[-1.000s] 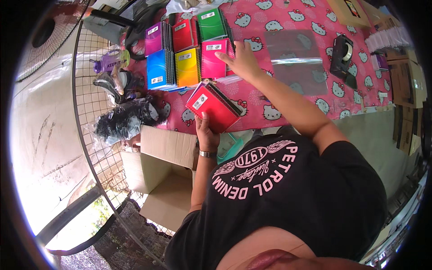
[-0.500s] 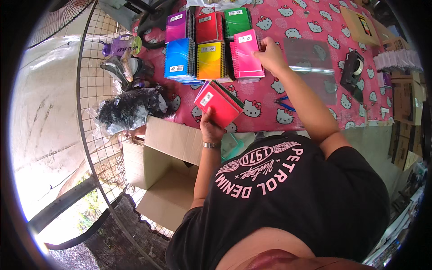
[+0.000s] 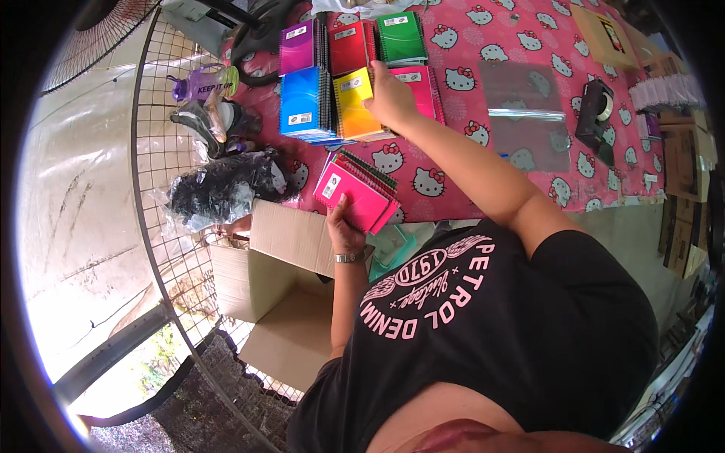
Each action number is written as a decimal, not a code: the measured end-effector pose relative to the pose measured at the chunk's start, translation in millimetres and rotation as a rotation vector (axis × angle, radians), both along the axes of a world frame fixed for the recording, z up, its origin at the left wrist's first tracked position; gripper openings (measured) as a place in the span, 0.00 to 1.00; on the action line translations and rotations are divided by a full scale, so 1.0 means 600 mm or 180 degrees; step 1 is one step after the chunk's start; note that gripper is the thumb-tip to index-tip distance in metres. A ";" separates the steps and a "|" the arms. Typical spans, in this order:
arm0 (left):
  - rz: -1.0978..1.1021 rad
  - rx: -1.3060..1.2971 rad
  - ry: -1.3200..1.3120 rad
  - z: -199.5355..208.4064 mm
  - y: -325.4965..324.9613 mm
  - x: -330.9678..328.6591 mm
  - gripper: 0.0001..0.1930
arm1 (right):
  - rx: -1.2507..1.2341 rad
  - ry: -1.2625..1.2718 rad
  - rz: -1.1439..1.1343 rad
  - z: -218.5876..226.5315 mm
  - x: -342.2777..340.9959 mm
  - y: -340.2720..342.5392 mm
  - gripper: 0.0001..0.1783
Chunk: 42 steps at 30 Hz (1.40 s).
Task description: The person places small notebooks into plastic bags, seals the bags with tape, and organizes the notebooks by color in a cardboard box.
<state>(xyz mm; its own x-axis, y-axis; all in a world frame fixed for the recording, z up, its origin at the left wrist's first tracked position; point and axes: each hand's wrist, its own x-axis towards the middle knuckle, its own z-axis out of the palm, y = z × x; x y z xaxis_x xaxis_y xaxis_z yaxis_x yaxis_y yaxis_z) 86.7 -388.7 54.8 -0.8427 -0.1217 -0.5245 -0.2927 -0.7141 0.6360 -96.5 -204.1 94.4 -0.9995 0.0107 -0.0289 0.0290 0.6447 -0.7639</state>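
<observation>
My left hand (image 3: 345,234) grips a fanned bundle of small spiral notebooks, a pink notebook (image 3: 355,200) uppermost, with edges of other colours showing beneath it. At the far side, my right hand (image 3: 391,100) pinches the right edge of a yellow notebook (image 3: 352,109) on its stack. Around it stand stacks of the same kind: blue (image 3: 300,97) to the left, purple (image 3: 296,51), red (image 3: 347,51) and green (image 3: 400,36) behind. The pink stack (image 3: 427,89) on the right is partly hidden by my right hand.
A pink patterned cloth (image 3: 483,83) covers the table. Clear plastic sleeves (image 3: 525,132) and a black tape dispenser (image 3: 594,117) lie to the right. On the left are a purple bottle (image 3: 204,81) and a black plastic-wrapped bundle (image 3: 226,185). An open cardboard box (image 3: 291,309) stands below the front edge.
My right hand has moved left from the pink stack to the yellow one. A pink notebook now tops the bundle in my left hand, where a red one was.
</observation>
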 end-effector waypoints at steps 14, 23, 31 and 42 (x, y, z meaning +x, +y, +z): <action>0.0073 -0.0176 0.0346 0.028 -0.007 0.009 0.35 | -0.0374 -0.0402 0.0644 0.033 -0.075 -0.128 0.57; -0.1902 0.1055 0.0118 -0.045 0.112 0.068 0.33 | -0.1522 0.0052 0.0629 0.086 0.077 0.079 0.43; -0.2177 0.0712 -0.0174 0.017 0.232 0.003 0.32 | -0.3109 -0.0760 0.0536 0.165 0.293 0.402 0.27; -0.2052 0.0809 0.0090 -0.049 0.585 -0.100 0.29 | -0.5101 -0.1356 -0.1014 -0.077 0.281 0.629 0.27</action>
